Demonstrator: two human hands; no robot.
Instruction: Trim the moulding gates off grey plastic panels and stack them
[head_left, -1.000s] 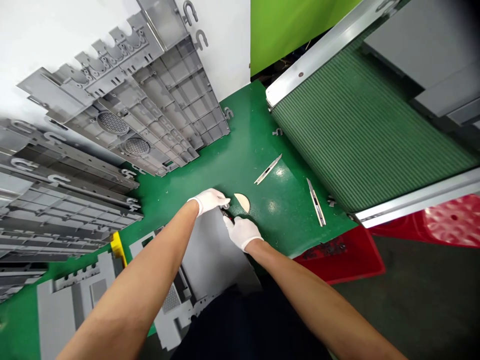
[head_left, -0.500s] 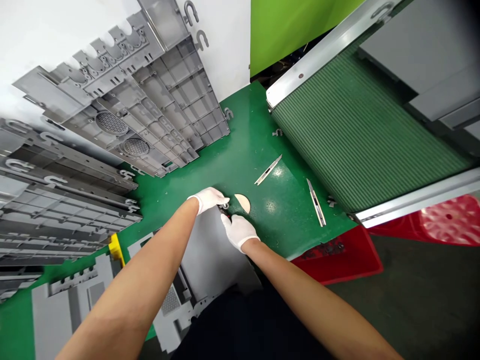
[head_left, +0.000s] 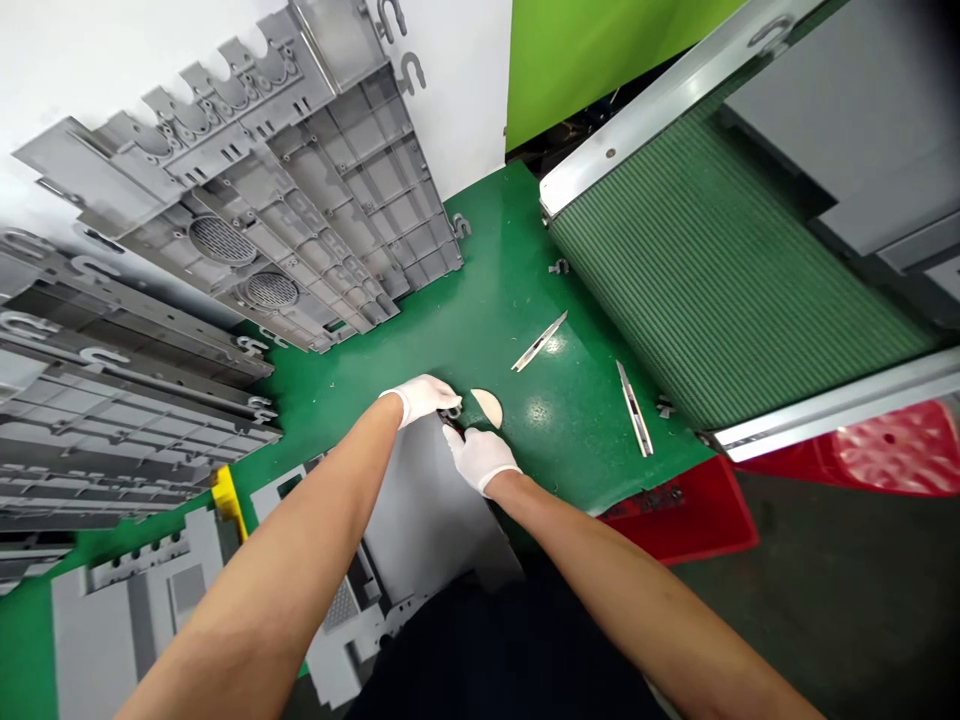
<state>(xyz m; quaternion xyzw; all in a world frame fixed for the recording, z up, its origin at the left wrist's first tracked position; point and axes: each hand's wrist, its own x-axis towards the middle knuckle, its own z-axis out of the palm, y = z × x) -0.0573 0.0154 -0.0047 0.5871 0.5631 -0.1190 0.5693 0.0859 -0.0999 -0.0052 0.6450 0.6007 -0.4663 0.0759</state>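
Observation:
My left hand [head_left: 424,398], in a white glove, is closed on a small grey hook-shaped piece [head_left: 452,411] at the far edge of a flat grey panel [head_left: 424,505]. Just to its right, my right hand [head_left: 481,458], also gloved, is wrapped round a small dark tool with a bit of red, mostly hidden by the fingers. The tool's tip is close to the hook piece. Beyond my hands a pale half-round piece [head_left: 487,407] lies on the green table [head_left: 450,330].
Two utility knives [head_left: 540,341] [head_left: 635,408] lie on the right of the table. A green ribbed conveyor [head_left: 720,270] stands at the right, above a red bin [head_left: 690,520]. Grey ribbed panels [head_left: 300,210] lean at the left, near a yellow object [head_left: 228,500].
The view has shifted slightly. Both hands stay together at the panel's edge, with hardly any movement; less of the red on the tool shows.

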